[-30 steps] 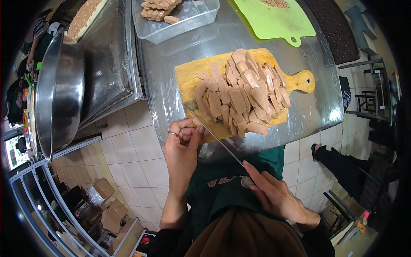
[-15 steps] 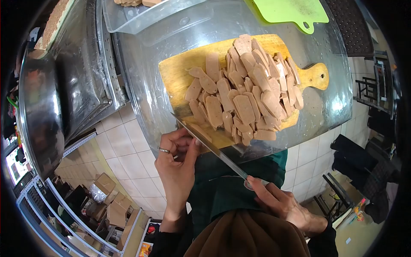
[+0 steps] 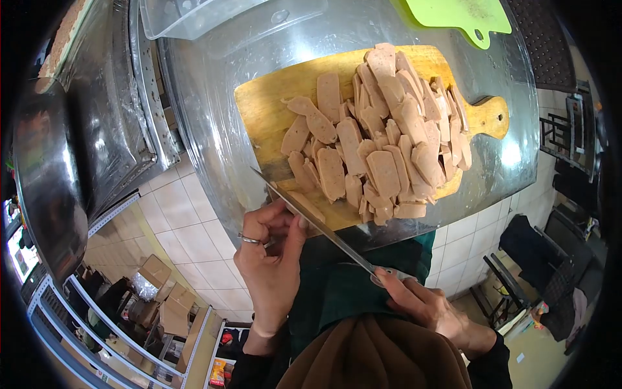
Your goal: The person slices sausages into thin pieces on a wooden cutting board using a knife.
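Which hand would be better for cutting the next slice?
Probably the right hand: it grips the long, thin metal knife. The left hand has its fingers curled close to the blade, over the yellow wooden board's edge, so it seems better placed for steadying.

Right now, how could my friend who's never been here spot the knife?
Find the big shiny metal table, then the yellowish wooden board piled with pinkish-brown slices. Look by its near left corner, where the left hand is. The knife slants from there to the right hand: long, thin, grey and pointed, unlike the short, rounded, pinkish slices.
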{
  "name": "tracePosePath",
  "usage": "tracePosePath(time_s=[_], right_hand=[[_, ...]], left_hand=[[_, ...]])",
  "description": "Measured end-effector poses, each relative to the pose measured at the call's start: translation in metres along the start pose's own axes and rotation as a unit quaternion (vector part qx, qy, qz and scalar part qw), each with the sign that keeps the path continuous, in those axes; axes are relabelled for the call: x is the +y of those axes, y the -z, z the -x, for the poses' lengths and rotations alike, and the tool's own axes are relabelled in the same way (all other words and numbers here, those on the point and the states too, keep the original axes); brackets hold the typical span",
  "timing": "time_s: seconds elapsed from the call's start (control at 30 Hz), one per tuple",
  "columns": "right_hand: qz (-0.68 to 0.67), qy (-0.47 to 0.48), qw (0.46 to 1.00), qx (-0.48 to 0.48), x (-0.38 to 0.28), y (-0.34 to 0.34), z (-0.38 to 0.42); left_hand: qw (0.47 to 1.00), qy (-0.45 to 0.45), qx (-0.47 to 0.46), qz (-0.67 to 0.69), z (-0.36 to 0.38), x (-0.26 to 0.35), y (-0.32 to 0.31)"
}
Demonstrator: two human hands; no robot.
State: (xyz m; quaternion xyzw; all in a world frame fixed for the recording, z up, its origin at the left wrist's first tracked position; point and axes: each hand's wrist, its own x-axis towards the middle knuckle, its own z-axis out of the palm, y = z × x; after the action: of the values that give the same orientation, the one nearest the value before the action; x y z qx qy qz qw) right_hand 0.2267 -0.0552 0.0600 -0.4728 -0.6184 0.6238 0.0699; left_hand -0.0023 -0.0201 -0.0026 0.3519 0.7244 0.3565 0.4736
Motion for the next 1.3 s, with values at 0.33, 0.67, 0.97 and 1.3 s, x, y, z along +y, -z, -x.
tracePosePath(time_s=[0.33, 0.67, 0.97, 1.3], right_hand=[[0.035, -0.005, 0.999, 0.03, 0.011, -0.014, -0.021], [0.04, 0.027, 0.996, 0.069, 0.013, -0.016, -0.033], [0.049, 0.071, 0.989, 0.12, 0.012, -0.011, -0.033], [0.055, 0.069, 0.992, 0.094, -0.001, -0.015, -0.007]], left_hand=[[1.0, -0.017, 0.016, -0.001, 0.001, -0.003, -0.004], [1.0, -0.017, 0.001, 0.007, -0.002, -0.001, -0.001], [0.999, -0.044, 0.005, 0.002, -0.002, -0.009, -0.001], [0.999, -0.041, 0.002, 0.016, -0.002, -0.009, -0.002]])
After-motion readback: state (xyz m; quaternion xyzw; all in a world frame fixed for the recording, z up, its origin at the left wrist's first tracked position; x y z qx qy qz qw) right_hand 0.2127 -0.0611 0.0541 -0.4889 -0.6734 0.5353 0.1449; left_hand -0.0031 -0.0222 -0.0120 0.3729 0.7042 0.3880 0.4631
